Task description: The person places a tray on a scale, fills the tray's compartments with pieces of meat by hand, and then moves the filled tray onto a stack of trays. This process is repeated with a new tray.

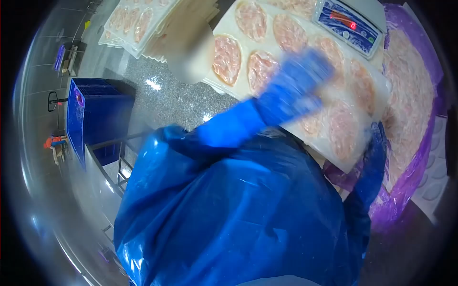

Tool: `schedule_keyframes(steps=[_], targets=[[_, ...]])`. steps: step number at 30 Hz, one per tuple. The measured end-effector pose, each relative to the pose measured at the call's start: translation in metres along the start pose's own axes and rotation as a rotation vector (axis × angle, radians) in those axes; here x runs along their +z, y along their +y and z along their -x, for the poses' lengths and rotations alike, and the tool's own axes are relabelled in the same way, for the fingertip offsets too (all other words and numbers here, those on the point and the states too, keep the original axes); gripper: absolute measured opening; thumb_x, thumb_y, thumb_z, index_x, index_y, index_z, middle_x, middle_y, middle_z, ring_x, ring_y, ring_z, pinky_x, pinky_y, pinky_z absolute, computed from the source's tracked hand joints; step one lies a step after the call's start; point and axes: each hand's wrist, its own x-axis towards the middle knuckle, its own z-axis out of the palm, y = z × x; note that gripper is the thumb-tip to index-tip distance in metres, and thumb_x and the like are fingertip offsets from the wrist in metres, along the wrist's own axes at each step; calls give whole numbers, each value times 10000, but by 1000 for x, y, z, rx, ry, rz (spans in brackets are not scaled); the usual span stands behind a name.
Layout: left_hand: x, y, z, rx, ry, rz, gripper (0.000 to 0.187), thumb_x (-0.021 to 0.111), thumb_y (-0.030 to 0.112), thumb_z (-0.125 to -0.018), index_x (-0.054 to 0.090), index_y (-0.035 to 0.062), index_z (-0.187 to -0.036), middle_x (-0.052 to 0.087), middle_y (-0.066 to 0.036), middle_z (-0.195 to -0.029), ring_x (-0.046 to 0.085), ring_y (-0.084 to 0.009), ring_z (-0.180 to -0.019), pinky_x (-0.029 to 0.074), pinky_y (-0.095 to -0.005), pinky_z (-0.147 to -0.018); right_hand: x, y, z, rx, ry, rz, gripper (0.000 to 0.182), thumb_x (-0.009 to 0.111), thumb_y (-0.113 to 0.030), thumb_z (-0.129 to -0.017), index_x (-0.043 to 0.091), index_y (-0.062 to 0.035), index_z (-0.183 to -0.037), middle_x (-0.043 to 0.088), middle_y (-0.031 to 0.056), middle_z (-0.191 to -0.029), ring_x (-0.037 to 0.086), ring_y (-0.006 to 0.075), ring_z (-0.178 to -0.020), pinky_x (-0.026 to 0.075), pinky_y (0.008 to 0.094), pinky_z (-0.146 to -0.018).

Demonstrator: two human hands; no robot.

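A white sheet (241,76) bearing several oval patties of pale pink minced meat lies in front of me. My left hand (300,81), in a blue glove, is over the middle of the sheet, close to the patties. Motion smears its fingers, so their pose and anything in them cannot be made out. At the sheet's right edge, my right hand (377,138), also gloved in blue, has its fingertips against the rim. It seems to grip the edge there, with the rest of its fingers partly hidden.
A scale with a lit red display (350,26) stands behind the sheet. Purple plastic (405,183) lines a heap of minced meat (410,90) at the right. Stacked patty sheets (148,28) stand at upper left. A blue bin (98,114) and metal frame (107,145) are left.
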Motion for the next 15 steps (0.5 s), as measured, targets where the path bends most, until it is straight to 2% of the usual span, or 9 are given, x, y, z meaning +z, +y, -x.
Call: schedule_keyframes(steps=[2,3,4,6,8,10,13,14,15], targets=[[-77,-36,22,-218,322,-196,482,674,186,-909,558,14,-1344,522,-202,-1405,485,-340,-1300,360,-415,-1107,1,-2,-3,6,-8,1,476,445,-400,-1039,567,-40,-1327,645,126,-1240,625,233,-1053,432,377,-1012],[-115,-62,43,-277,391,-408,472,677,188,-907,567,1,-1326,527,-219,-1384,509,-347,-1265,392,-415,-1079,5,-3,-2,8,-18,1,476,445,-400,-1039,567,-41,-1327,645,127,-1241,625,233,-1054,431,378,-1013],[-138,-88,75,-421,405,-822,482,674,249,-926,565,-4,-1321,589,-223,-1299,544,-382,-1205,400,-431,-1055,7,-4,-2,9,-22,2,476,445,-400,-1039,566,-41,-1327,644,127,-1242,625,234,-1055,431,378,-1015],[-169,-155,158,-398,137,-735,495,656,280,-950,555,-9,-1339,611,-195,-1281,577,-317,-1173,427,-388,-1028,12,-5,-4,25,-22,-5,477,445,-401,-1039,566,-41,-1328,644,128,-1244,625,235,-1057,430,379,-1017],[-159,-106,134,-878,414,131,477,641,283,-965,564,-7,-1336,627,-156,-1267,583,-245,-1165,441,-353,-1008,16,-10,-4,28,-15,-15,478,445,-401,-1039,565,-41,-1329,643,129,-1246,624,236,-1059,429,380,-1019],[-174,-80,115,-959,288,194,509,634,265,-964,533,-22,-1372,615,-133,-1294,546,-208,-1213,408,-351,-1047,25,-14,-10,26,-12,-27,479,445,-402,-1039,565,-41,-1330,643,130,-1248,624,237,-1061,428,381,-1021],[-192,-46,96,-1088,333,258,588,654,232,-930,477,-58,-1410,555,-144,-1378,491,-228,-1294,340,-355,-1111,34,-28,-17,22,-5,-53,480,445,-403,-1039,564,-41,-1331,642,132,-1250,624,238,-1063,426,382,-1025],[-197,-47,92,-1090,373,278,614,661,222,-915,461,-63,-1421,535,-146,-1404,471,-237,-1319,318,-360,-1129,34,-39,-16,17,-6,-58,481,445,-403,-1039,563,-41,-1331,642,132,-1251,624,239,-1064,426,382,-1026],[-204,-75,103,-1038,360,402,629,664,199,-893,451,-51,-1430,516,-143,-1424,457,-247,-1340,303,-366,-1145,36,-52,-17,4,-15,-54,481,444,-403,-1039,563,-41,-1332,641,133,-1252,624,239,-1065,425,383,-1027]])
